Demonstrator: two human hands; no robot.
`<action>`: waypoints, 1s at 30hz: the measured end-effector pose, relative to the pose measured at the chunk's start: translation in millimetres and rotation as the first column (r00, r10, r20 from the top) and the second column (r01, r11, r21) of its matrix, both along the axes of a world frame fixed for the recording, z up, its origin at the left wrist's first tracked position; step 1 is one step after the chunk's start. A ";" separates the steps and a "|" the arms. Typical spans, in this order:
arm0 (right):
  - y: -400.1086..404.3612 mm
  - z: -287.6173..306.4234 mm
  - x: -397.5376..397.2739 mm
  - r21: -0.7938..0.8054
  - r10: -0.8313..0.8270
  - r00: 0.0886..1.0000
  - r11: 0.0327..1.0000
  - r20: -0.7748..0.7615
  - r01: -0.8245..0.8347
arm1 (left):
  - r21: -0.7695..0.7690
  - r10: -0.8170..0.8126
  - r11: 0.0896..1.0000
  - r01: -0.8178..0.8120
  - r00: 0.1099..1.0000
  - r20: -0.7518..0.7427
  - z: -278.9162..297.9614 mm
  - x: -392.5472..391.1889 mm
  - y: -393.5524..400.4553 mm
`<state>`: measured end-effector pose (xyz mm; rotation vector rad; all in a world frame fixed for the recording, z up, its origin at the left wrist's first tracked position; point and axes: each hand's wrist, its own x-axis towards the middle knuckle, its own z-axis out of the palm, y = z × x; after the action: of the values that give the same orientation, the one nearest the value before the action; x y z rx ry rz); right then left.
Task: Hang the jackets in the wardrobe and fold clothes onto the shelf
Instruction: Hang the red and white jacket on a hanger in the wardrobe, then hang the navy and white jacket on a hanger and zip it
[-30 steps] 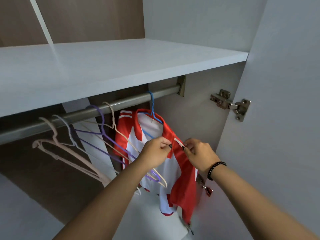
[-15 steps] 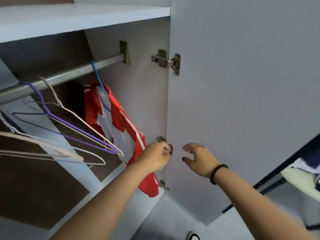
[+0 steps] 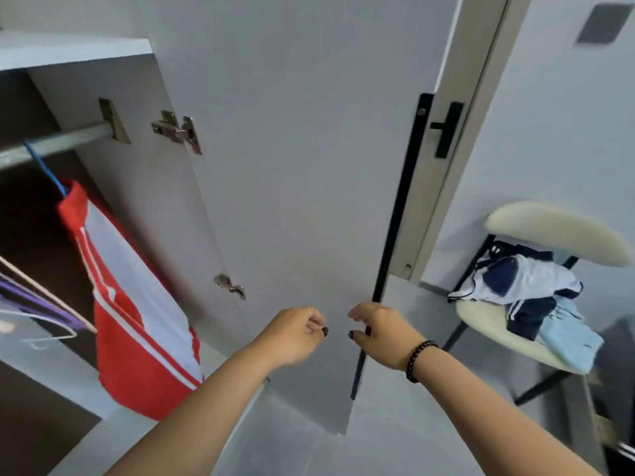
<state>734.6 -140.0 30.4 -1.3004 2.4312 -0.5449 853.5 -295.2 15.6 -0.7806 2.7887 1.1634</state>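
Red-and-white jacket hangs on a blue hanger from the wardrobe rail, left of both hands. More clothes lie heaped on a chair, far right. Left hand and right hand hover w/ fingers loosely curled, holding nothing, before the open wardrobe door.

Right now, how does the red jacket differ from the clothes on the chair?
The red jacket hangs spread on a blue hanger from the wardrobe rail; the clothes on the chair lie crumpled in a heap. The red jacket is red and white; the clothes on the chair are navy, white and pale blue. Neither hand touches either.
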 end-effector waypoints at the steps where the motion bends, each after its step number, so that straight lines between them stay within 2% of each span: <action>1: 17.2 1.6 -8.5 0.005 -0.004 1.000 1.000 -0.006 0.004 | 0.019 -0.009 1.000 0.009 1.000 0.000 0.1 -8.3 15.9; 9: 151.4 2.5 -77.5 0.055 -0.132 0.991 0.990 -0.015 0.133 | 0.076 -0.085 0.993 0.087 0.996 -0.032 4.1 -92.6 134.6; 16: 228.7 -5.5 -129.3 0.022 -0.296 0.954 0.955 0.042 0.295 | 0.111 -0.174 0.977 0.180 0.983 -0.060 7.0 -170.2 195.1; 23: 252.9 -20.9 -196.7 0.061 -0.388 0.918 0.921 0.083 0.384 | 0.140 -0.241 0.959 0.246 0.969 -0.049 -6.1 -260.1 211.6; 30: 245.9 -35.6 -313.2 0.078 -0.478 0.868 0.878 0.137 0.472 | 0.224 -0.266 0.936 0.273 0.962 -0.060 -20.9 -388.2 200.6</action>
<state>421.3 106.0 -5.2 -0.6001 2.6123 -0.6810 465.3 -94.6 -5.3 -0.3506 2.6061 1.4151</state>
